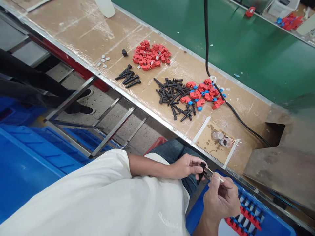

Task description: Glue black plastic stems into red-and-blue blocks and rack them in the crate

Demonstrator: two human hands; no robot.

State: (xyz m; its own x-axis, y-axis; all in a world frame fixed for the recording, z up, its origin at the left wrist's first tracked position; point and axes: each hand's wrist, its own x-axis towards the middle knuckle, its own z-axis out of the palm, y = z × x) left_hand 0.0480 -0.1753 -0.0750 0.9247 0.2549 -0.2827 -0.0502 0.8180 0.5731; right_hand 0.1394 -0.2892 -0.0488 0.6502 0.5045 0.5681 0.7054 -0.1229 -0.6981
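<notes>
Your left hand (183,167) grasps a black plastic part (203,165), and your right hand (223,198) pinches a thin wooden stick with a white tip (210,170). The stick's plain end points at the part; I cannot tell whether they touch. Both lie on your side of two small clear plastic cups (225,142), as does the blue plastic bin (275,213) beneath your right hand, with rows of red, blue, black and white pieces (252,219) in it. The cups are near the edge of the brown-covered counter (242,113), and more wooden sticks (235,140) rest against one of them. Beyond and left of the cups lie joined red-and-blue plastic pieces (208,92), then a heap of long black plastic parts (169,93). Farther left of the cups come a short row of similar black parts (129,77) and a pile of red plastic blocks (150,55). Past the cups and counter runs a smooth green surface (167,19)
</notes>
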